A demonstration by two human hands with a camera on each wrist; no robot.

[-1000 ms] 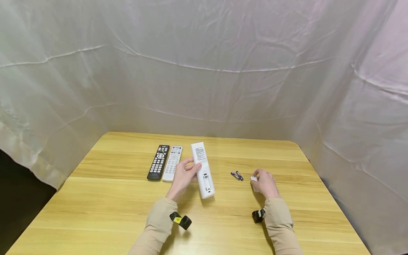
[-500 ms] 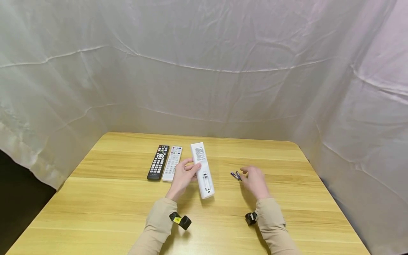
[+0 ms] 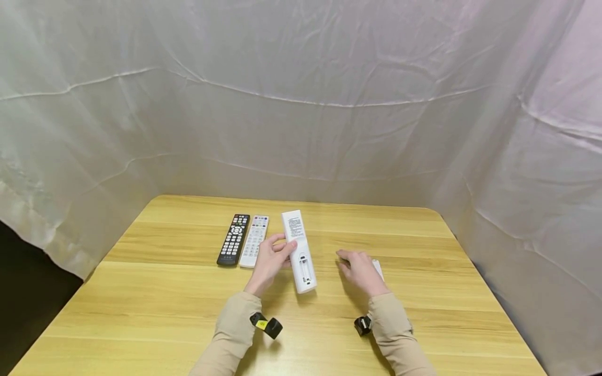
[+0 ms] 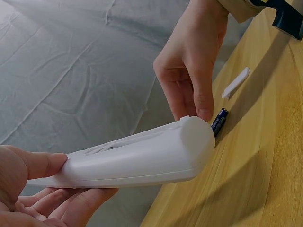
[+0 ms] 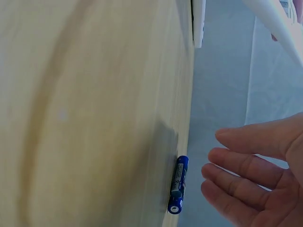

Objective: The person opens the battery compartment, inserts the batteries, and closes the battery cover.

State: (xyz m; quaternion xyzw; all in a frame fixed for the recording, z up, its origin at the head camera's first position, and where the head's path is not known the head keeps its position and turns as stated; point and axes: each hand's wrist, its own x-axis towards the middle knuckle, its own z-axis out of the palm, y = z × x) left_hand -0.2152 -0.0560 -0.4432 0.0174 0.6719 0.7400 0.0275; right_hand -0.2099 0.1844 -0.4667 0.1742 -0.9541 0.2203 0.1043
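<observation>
My left hand (image 3: 270,261) grips a white remote control (image 3: 302,246) with its back turned up, raised off the table. Its lid is off, and the bare battery slot (image 3: 306,270) shows near the lower end. Over the table to the right, my right hand (image 3: 361,270) hovers with fingers loosely extended. A blue battery (image 5: 178,184) lies on the wood beside those fingertips, apart from them in the right wrist view. The hand covers that spot in the head view. A small white battery cover (image 3: 378,267) rests just right of the hand, partly hidden.
A black remote (image 3: 233,239) and a second white remote (image 3: 254,241) lie side by side, buttons up, left of my left hand. The wooden table (image 3: 141,303) ends at a grey cloth curtain (image 3: 301,130) behind and at the sides.
My right hand has let go of the white battery cover, left it on the table, and moved left over the batteries. My left hand and its remote have stayed put.
</observation>
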